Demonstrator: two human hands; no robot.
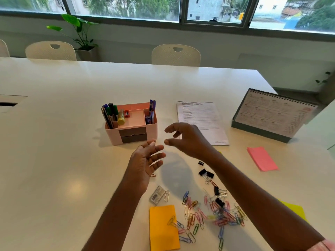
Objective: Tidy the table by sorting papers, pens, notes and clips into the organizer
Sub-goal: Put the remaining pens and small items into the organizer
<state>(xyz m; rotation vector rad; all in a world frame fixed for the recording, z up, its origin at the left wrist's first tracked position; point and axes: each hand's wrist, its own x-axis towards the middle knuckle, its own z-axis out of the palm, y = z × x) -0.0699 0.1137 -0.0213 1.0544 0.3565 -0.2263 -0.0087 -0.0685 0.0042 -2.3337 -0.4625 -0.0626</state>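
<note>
Right now I have both hands hovering above the table, just in front of the pink organizer. The left hand is palm-up with relaxed fingers and holds nothing. The right hand is loosely curved, thumb and forefinger apart, and seems empty, though a small clip could be hidden behind it.

Pens already stand in the organizer, so I judge the clips are next. The paper clips lie scattered near me, with the binder clips just beyond them. The next move calls for gathering them by pinching or scooping, then dropping them in a free compartment. The papers and the pink notes, orange notes and yellow notes remain out.

As for writing, print on the papers and the calendar is too blurred to read. A small box shows a barcode, no legible brand.
</note>
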